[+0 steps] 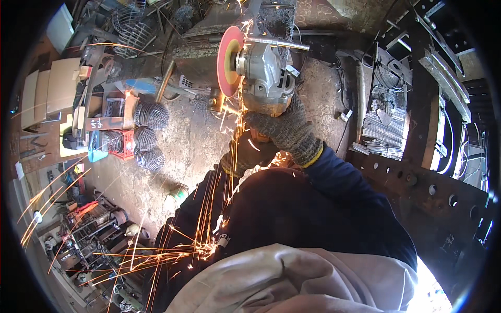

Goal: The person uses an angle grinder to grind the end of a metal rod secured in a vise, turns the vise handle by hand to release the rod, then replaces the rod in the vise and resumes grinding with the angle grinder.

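Note:
My right hand, in a grey knitted glove with a yellow cuff, is wrapped round the body of a grey angle grinder. A red and yellow disc faces left on the grinder. My left hand, gloved and in shadow, is closed at the grinder's rear end; its fingers are partly hidden. Beside the disc's upper edge a threaded metal rod lies across, next to a dark metal beam. Orange sparks stream down from the disc past my left arm onto my clothing.
On the left, wire coils stand by a red crate and cardboard sheets. Tools and metal parts fill a rack at lower left. Thin metal rods are stacked at right, beside a steel beam with holes. A cable trails on the floor.

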Demonstrator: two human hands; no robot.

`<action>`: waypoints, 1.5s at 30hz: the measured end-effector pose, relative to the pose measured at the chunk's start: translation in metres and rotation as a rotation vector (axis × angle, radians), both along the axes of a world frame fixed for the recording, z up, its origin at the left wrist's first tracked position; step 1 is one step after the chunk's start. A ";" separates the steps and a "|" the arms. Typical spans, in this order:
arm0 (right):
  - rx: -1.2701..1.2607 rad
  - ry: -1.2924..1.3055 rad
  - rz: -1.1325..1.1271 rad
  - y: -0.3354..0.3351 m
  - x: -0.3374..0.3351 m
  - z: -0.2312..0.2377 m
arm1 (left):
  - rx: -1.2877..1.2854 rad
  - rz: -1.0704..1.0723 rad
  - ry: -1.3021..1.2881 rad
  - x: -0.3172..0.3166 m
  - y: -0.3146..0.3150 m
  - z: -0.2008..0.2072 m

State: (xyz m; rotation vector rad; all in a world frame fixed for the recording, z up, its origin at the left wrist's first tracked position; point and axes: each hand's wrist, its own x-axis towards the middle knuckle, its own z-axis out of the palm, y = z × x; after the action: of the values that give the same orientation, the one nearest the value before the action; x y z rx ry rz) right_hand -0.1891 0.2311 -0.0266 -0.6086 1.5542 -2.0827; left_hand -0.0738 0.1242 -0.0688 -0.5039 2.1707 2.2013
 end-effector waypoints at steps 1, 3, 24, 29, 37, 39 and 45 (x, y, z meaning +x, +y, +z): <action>-0.008 -0.020 0.007 0.000 0.001 0.001 | -0.016 -0.010 0.004 0.001 -0.001 -0.005; -0.025 -0.061 0.021 0.001 0.004 0.005 | -0.050 -0.032 0.010 0.004 -0.004 -0.014; 0.046 0.014 -0.051 -0.004 0.009 0.000 | -0.238 -0.109 0.034 -0.004 -0.012 -0.013; 0.024 0.004 -0.039 -0.005 0.006 0.010 | -0.182 -0.095 0.016 0.003 -0.014 -0.020; 0.004 -0.039 -0.028 -0.004 0.007 0.003 | -0.113 -0.080 0.031 0.000 -0.013 -0.029; -0.008 -0.029 -0.018 -0.004 0.007 0.002 | -0.103 -0.072 0.027 0.004 -0.014 -0.031; 0.111 0.034 -0.045 -0.002 0.011 -0.001 | -0.079 -0.053 0.041 0.007 -0.012 -0.038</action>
State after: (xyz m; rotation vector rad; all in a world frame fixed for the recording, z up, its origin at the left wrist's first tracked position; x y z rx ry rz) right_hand -0.1786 0.2292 -0.0272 -0.5774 1.7042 -2.0126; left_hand -0.0671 0.1127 -0.1063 -0.4015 2.2710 2.1256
